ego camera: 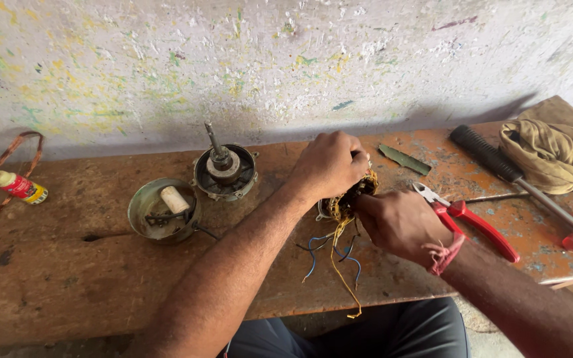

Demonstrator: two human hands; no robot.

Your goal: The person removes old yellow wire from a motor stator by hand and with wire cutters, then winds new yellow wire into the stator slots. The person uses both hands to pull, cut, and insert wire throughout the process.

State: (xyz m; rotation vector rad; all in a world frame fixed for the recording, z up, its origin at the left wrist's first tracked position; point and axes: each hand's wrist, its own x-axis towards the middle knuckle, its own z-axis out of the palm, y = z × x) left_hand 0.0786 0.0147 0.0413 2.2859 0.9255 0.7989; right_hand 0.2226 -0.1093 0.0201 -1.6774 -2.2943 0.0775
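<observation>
At bench [67, 285] centre: left hand [329, 164] curled over wound stator [349, 199], right hand [399, 222] pinching its near-right edge; both closed on it. Best kept steady, fingers off the fine windings. Leads [336, 258] trailing near. Long axis hidden by hands; cannot tell. Red pliers [472, 222] just right.

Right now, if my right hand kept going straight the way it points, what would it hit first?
The right hand points up-left, so it would first meet the wire-wound motor coil with yellow and blue leads that it already touches, then probably the left hand; depth is unclear.
</observation>
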